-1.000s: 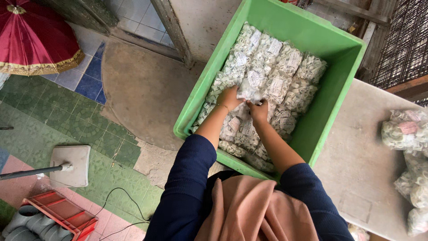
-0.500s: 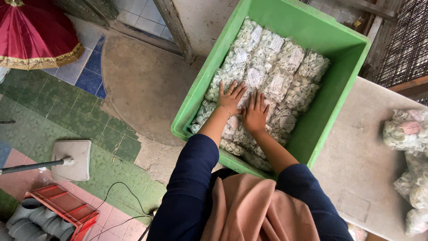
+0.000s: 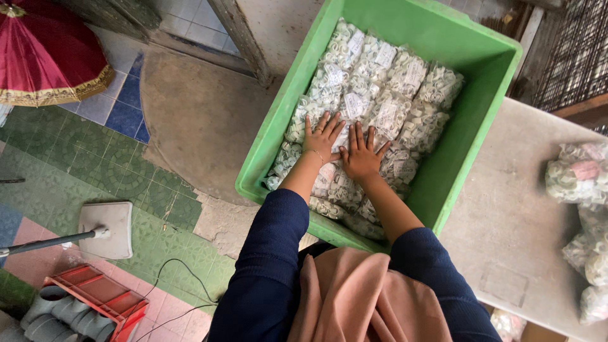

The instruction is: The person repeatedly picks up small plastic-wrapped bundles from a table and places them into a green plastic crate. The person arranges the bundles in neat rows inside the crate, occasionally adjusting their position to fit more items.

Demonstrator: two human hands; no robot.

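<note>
A green plastic crate (image 3: 472, 120) holds several clear bags of small pale ring-shaped pieces (image 3: 386, 88), packed in rows. My left hand (image 3: 322, 138) lies flat on the bags near the crate's left side, fingers spread. Beside it, my right hand (image 3: 361, 155) presses flat on the bags too, fingers apart. Neither hand grips anything. Dark blue sleeves cover both forearms, and a pink cloth hangs below them.
A pale table (image 3: 519, 228) at the right carries more filled bags (image 3: 579, 174). On the tiled floor are a red folded umbrella (image 3: 44, 57), a white flat base on a pole (image 3: 104, 221), a red rack (image 3: 98, 297) and a black cable (image 3: 164, 278).
Both hands went from fingering bags with bent fingers to lying flat and spread on top of them. The view shifted slightly.
</note>
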